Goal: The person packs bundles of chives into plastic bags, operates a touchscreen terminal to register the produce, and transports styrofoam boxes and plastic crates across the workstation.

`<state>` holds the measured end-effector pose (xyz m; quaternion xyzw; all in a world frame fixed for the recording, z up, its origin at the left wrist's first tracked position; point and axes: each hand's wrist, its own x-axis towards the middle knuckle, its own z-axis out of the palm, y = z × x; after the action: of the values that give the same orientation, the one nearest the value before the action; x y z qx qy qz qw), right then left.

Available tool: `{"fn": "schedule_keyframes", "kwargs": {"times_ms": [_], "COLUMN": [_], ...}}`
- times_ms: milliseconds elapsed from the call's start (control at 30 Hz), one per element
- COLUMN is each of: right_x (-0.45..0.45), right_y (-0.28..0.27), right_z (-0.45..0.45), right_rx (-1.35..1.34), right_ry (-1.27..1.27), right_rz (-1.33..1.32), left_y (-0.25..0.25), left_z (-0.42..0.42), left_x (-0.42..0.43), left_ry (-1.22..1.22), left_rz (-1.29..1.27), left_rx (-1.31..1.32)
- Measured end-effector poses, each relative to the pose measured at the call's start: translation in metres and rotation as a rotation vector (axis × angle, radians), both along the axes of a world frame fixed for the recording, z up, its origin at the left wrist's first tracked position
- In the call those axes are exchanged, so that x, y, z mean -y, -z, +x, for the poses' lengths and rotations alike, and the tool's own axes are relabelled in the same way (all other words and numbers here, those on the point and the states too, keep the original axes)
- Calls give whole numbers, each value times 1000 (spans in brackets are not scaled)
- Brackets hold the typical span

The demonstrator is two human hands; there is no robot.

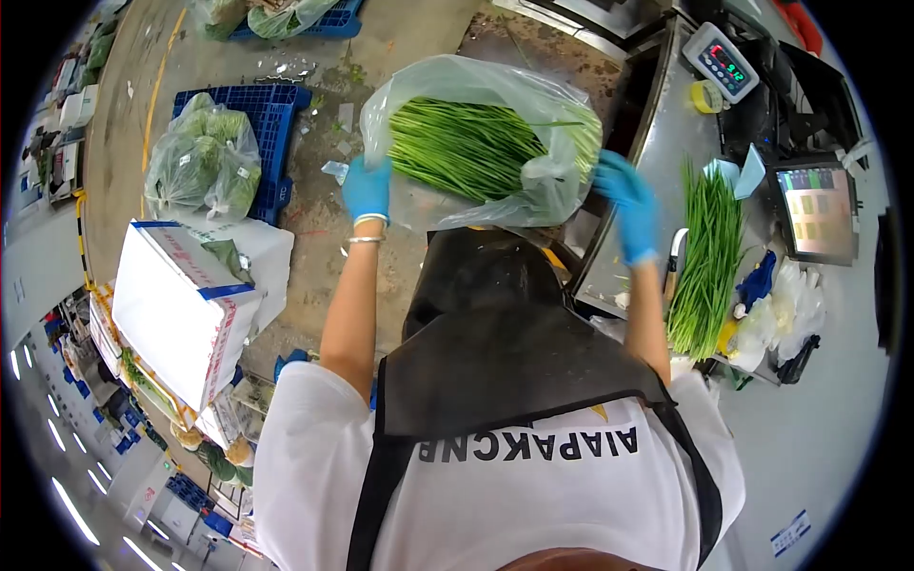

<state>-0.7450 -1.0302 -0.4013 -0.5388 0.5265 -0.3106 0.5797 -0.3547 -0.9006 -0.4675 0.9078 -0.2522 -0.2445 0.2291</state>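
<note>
A large clear plastic bag [495,81] full of long green chives [466,147] lies in front of me, its mouth loose and crumpled. My left hand [367,193], in a blue glove, is closed on the bag's left edge. At the bag's right side is my right hand [628,202], also blue-gloved and slightly blurred, with fingers stretched toward the plastic. Whether those fingers touch the bag I cannot tell. A loose bunch of chives [705,262] rests on the metal worktable [624,190] to the right. Beside it lies a knife [674,262].
A digital scale display [724,62], a yellow tape roll [705,96] and a touchscreen [816,214] are at the right. Bagged greens [205,157] sit on a blue pallet [271,119] at the left. A white foam box [181,305] stands nearer me.
</note>
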Motion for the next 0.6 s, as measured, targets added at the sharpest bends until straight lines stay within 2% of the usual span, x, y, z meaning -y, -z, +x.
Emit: {"fn": "schedule_keyframes", "kwargs": {"times_ms": [33, 67, 100, 133, 200, 233, 300, 400, 433, 500, 600], "right_x": [-1, -4, -11, -11, -21, -24, -31, -38, -31, -21, -10], "right_y": [-20, 30, 79, 90, 153, 171, 202, 248, 245, 237, 232], "right_z": [71, 119, 165, 208, 285, 317, 365, 385, 386, 384, 375], "right_rx": [-28, 42, -62, -353, -455, -611, -925, -1197, -1390, -1236, -993], "right_ry": [-267, -474, -560, -727, -624, -609, -576, -352, -416, -521, -596], "right_rz": [130, 118, -82, -326, -525, -485, -388, -726, -789, -593, -434], "left_y": [3, 6, 7, -3, -43, -53, -49, -72, -78, -87, -71], "left_z": [12, 24, 35, 42, 45, 43, 37, 23, 26, 32, 47], "left_x": [0, 1, 2, 3, 11, 10, 2, -1, 4, 11, 10], "left_ry": [-94, -184, -277, -261, -221, -154, -50, 24, -72, -280, -196], "left_rz": [-189, -374, -554, -540, -515, -517, -433, -432, -463, -520, -516], "left_rx": [-147, -294, -442, -452, -477, -509, -364, -427, -503, -645, -529]}}
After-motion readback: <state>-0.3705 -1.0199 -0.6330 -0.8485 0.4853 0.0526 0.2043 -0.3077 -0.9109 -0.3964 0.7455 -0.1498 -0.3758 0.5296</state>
